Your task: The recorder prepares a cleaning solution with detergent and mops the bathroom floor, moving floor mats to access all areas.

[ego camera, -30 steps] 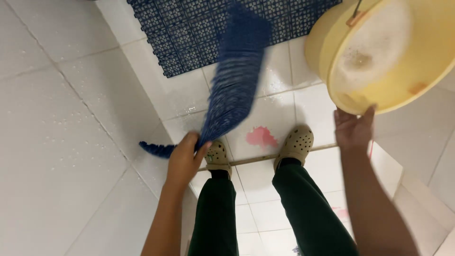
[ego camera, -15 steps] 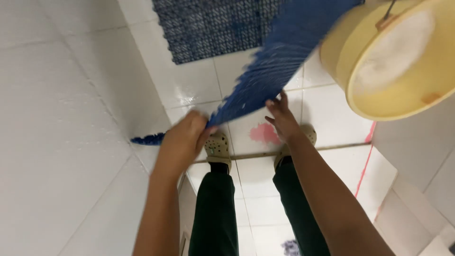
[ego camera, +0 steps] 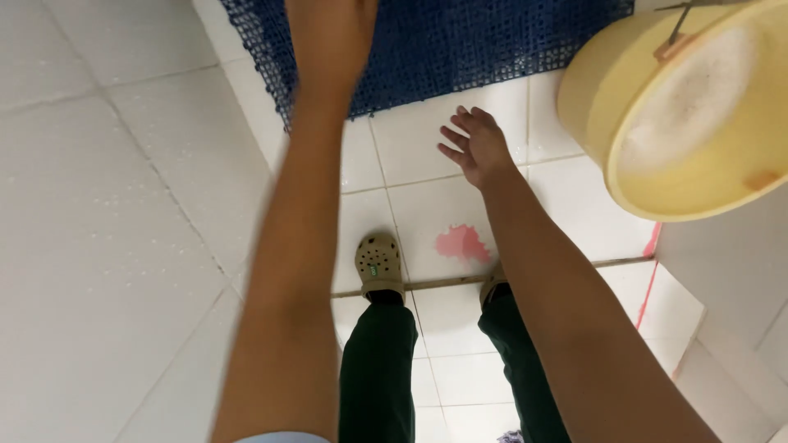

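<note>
Floor was white tile w/ water drops, lots of open room on the left. Blue mat lay flat at the top now, edge to the wall; half a sec earlier both hands had it up in the air, so it's been let go. Yellow bucket, sudsy inside, sat just right of the mat and crowded that side. Left hand was over the mat, too blurred to tell if it gripped. Right hand was open, fingers spread, empty. Small pink spot between the shoes.
</note>
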